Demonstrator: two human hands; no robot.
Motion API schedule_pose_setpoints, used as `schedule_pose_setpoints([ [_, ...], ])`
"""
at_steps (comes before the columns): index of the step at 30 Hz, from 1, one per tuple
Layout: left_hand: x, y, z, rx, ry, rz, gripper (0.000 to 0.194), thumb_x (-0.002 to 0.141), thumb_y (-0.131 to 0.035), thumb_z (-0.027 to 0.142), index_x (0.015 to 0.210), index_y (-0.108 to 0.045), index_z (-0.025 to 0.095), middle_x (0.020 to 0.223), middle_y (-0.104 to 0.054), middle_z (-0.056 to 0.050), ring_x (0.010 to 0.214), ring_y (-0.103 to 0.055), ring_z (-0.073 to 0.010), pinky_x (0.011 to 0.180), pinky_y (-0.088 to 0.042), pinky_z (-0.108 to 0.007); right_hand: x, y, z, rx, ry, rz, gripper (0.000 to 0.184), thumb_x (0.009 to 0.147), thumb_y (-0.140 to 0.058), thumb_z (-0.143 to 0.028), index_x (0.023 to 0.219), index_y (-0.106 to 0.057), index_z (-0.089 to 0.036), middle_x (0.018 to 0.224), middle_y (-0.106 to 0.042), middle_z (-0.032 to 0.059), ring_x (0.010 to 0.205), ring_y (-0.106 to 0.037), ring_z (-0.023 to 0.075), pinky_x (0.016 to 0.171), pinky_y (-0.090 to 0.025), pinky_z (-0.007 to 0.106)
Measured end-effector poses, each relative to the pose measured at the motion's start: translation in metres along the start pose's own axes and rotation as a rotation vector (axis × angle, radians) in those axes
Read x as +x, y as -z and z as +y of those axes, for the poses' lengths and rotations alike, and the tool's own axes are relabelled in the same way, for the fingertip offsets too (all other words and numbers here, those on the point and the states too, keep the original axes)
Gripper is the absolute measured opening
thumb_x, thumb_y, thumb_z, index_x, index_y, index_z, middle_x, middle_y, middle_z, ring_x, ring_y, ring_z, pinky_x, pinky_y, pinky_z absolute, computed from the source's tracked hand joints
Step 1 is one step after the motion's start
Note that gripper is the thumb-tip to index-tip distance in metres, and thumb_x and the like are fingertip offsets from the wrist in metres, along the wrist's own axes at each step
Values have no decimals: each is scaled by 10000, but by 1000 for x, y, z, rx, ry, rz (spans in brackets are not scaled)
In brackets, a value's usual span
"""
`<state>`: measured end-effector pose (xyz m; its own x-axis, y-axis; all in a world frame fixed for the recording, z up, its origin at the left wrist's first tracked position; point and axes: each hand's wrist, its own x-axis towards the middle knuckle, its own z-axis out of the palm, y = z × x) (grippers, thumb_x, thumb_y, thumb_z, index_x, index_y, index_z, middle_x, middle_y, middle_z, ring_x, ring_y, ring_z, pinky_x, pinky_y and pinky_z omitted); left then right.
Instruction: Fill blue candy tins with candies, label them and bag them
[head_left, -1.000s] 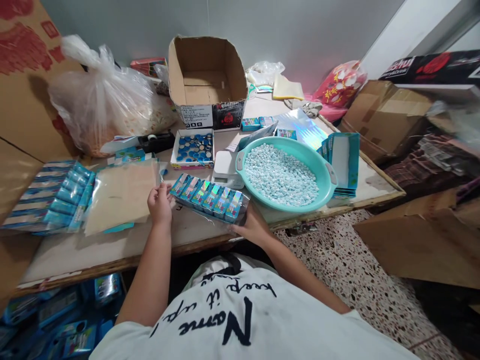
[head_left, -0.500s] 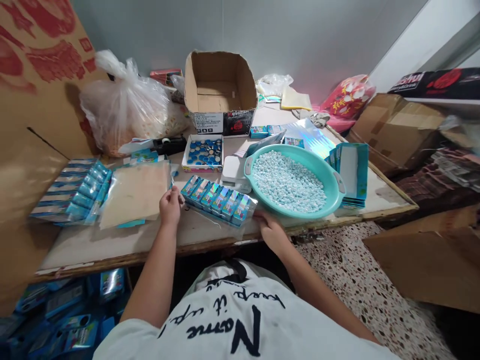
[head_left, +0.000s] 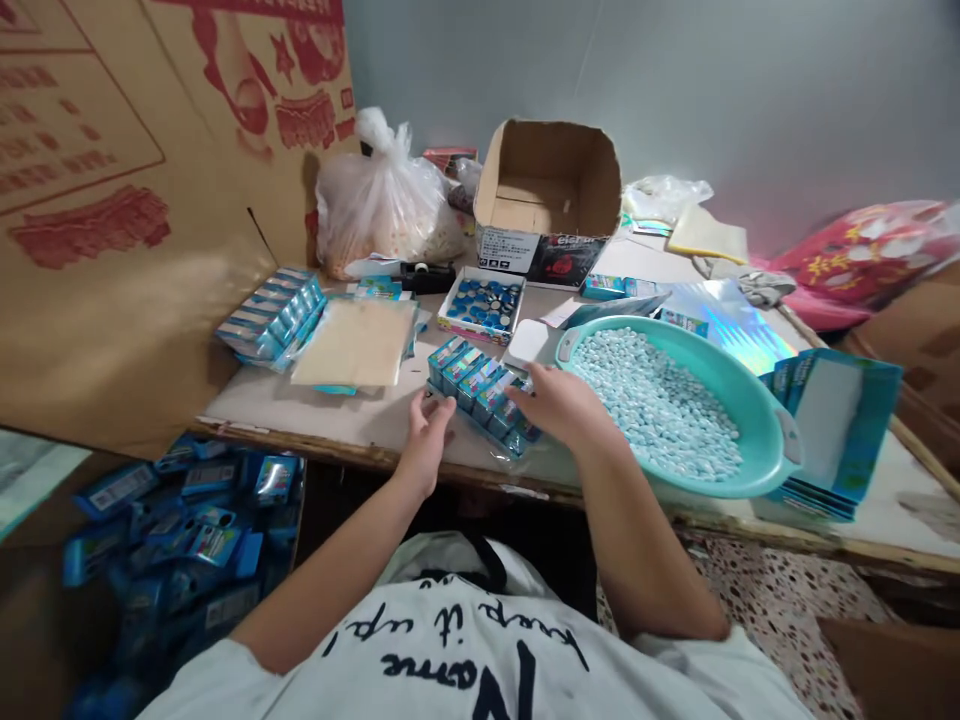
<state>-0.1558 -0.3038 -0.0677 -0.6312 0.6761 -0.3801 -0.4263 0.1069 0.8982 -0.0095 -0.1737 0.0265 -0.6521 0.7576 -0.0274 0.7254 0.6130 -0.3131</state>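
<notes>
A row of small blue printed boxes (head_left: 472, 378) lies in clear plastic wrap near the table's front edge. At the near left side of the row is my left hand (head_left: 426, 445), its fingers loosely curled and apart, with nothing visible in them. My right hand (head_left: 566, 408) reaches over the right end of the row, thumb and fingers closed around a box there. Those end boxes sit tilted and are partly covered by my fingers. Beside my right hand stands a turquoise basin (head_left: 761, 450) of small pale blue and white pieces.
Behind the row are a white scale (head_left: 527, 343), a tray of blue round pieces (head_left: 480, 305) and an open carton (head_left: 525, 250). Left lie tan sheets (head_left: 356, 342) and wrapped boxes (head_left: 274, 315). Blue packs (head_left: 210, 510) fill a container below; folded blue cartons (head_left: 840, 430) stand right.
The view has turned left. My right hand has moved from the wrap's right edge onto the end boxes, which now tilt. My left hand has let go of the wrap's left end.
</notes>
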Motion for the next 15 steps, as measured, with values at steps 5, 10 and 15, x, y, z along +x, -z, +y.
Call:
schedule_pose_setpoints([
  [5,2,-16,-1,13,-15,-176,702,844,-724,590,1427,-456,306,1546,-523,-96,1422,-499,-293,1105,-478,-439,7,4,-13,-7,38,-179,429,985,-479,-517,1034,-703,-153,1035,-763,189,952,-729,329,748,-493,350],
  [10,10,-20,-3,72,-98,-149,744,806,-783,525,1421,-478,241,1454,-610,-120,1383,-544,-291,1172,-412,-432,16,-20,7,359,28,-62,397,929,-580,-506,1073,-715,-162,976,-758,141,906,-697,300,746,-474,337],
  [15,15,-35,-10,139,-224,-4,730,791,-786,506,1422,-510,263,1377,-654,-123,1363,-562,-319,1123,-454,-436,35,-47,34,720,19,-187,433,875,-623,-587,848,-754,-175,777,-721,53,700,-650,212,657,-494,303],
])
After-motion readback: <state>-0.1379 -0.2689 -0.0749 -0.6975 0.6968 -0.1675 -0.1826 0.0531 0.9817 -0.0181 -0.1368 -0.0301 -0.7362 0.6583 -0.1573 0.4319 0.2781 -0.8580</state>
